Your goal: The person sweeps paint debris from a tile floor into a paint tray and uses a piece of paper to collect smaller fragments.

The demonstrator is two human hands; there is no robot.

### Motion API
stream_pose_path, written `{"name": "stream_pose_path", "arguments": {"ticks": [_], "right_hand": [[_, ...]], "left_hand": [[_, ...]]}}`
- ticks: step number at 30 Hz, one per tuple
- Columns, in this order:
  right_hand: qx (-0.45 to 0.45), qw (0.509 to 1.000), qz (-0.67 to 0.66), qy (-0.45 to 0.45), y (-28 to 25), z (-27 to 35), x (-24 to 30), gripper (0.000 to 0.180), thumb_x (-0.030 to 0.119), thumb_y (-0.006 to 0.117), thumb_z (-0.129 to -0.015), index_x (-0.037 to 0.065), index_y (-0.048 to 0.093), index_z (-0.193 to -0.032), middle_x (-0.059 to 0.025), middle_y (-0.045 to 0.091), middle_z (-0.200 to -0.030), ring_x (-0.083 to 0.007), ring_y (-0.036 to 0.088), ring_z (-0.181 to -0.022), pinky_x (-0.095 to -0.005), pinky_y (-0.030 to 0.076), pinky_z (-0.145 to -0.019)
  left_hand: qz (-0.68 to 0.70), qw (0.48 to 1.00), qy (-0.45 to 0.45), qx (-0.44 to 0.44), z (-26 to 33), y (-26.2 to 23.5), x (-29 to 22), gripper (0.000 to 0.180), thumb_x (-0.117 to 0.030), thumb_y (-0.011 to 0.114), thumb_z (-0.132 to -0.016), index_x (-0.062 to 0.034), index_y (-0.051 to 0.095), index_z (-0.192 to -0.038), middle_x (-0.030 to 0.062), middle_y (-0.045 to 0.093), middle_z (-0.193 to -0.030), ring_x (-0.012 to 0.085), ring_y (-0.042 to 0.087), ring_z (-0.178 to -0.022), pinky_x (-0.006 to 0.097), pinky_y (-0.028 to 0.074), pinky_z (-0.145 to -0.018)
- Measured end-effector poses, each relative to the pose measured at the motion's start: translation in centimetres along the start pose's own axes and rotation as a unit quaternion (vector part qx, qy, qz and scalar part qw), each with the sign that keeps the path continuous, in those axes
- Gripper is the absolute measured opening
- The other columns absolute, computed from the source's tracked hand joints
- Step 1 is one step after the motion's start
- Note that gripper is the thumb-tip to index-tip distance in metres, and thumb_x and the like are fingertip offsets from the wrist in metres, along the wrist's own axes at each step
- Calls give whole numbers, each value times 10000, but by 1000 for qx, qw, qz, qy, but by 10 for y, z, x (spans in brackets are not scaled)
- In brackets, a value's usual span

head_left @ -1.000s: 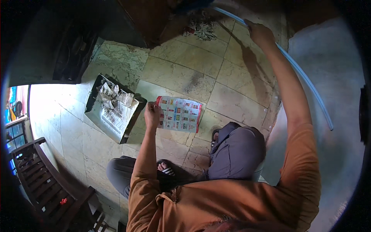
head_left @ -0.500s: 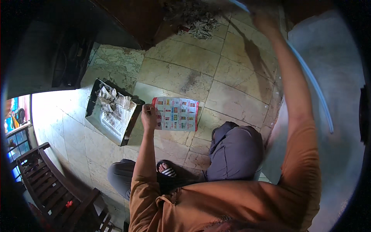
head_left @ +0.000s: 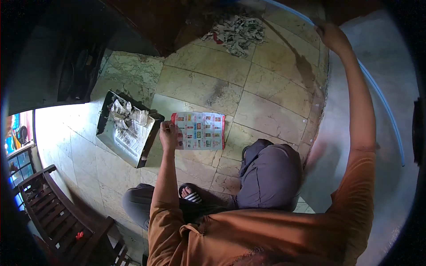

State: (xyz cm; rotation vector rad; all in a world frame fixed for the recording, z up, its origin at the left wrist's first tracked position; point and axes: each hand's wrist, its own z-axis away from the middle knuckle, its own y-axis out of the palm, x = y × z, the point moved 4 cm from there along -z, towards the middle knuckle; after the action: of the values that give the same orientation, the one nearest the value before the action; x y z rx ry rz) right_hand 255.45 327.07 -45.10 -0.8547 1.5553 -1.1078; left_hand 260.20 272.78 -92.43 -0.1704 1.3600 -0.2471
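A long, thin, pale-blue rod [head_left: 384,99] is gripped by the right hand [head_left: 333,37], whose fingers are closed around it; how each finger is placed cannot be told, as only the back of the hand is clearly shown. The rod's far end is cut off by the upper edge, a short stretch is hidden behind the right forearm, and its near end is seen in front of the pale grey surface at the right.

A thin white sheet with red edges and rows of small coloured pictures [head_left: 199,131] is pinched at its left edge by the left hand [head_left: 167,134]. The thumb and fingers are closed on it, and that edge is partly covered by them. Whether the sheet is touching the tiled, cream-coloured stone floor [head_left: 266,108] cannot be told.

Just left of that hand, a shallow white tray with dark sides [head_left: 125,146] is seen on the floor; part of its inside is hidden under crumpled, dirty whitish scraps [head_left: 126,115]. Near the top, a loose heap of grey-white shreds [head_left: 242,33] is spread on the floor, its farther side lost in shadow.
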Motion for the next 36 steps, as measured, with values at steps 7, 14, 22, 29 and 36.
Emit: {"name": "stream_pose_path", "arguments": {"ticks": [7,14,22,29,36], "right_hand": [[-63,998,-18,18,43,-46,84,383,277,475,-968,244,537,-1344,-175,651,-1140,-393,629,-993,-485,491,-862],[-60,995,-68,42,156,-59,118,467,229,479,-950,275,450,-1414,-219,658,-1039,-382,651,-936,-491,515,-827],[44,996,63,37,77,-60,80,449,148,440,-948,237,496,-1384,-155,627,-1222,-349,613,-1091,-458,496,-893],[23,1000,11,4,5,-49,63,366,242,474,-967,198,558,-1321,-155,646,-1182,-364,621,-1061,-448,480,-899],[-14,996,-24,86,124,-94,122,498,142,489,-911,280,472,-1389,-169,662,-1116,-360,640,-1013,-485,518,-844]], "left_hand": [[-3,1000,-19,-4,6,-8,-7,92,-105,577,-902,-44,562,-970,111,643,-806,202,633,-685,351,510,-647],[-46,999,7,-11,13,-9,0,104,-128,577,-900,-42,560,-956,107,646,-834,220,641,-714,368,505,-664],[25,999,-32,-9,1,-9,6,70,-95,580,-912,-52,553,-960,96,645,-838,201,635,-730,354,505,-665],[-24,999,31,-5,8,-11,-4,70,-90,583,-916,-45,552,-960,81,636,-849,184,619,-715,329,503,-658],[7,1000,-10,12,9,-1,-21,96,-108,588,-911,-37,554,-967,99,642,-834,194,622,-717,346,507,-658]]}}
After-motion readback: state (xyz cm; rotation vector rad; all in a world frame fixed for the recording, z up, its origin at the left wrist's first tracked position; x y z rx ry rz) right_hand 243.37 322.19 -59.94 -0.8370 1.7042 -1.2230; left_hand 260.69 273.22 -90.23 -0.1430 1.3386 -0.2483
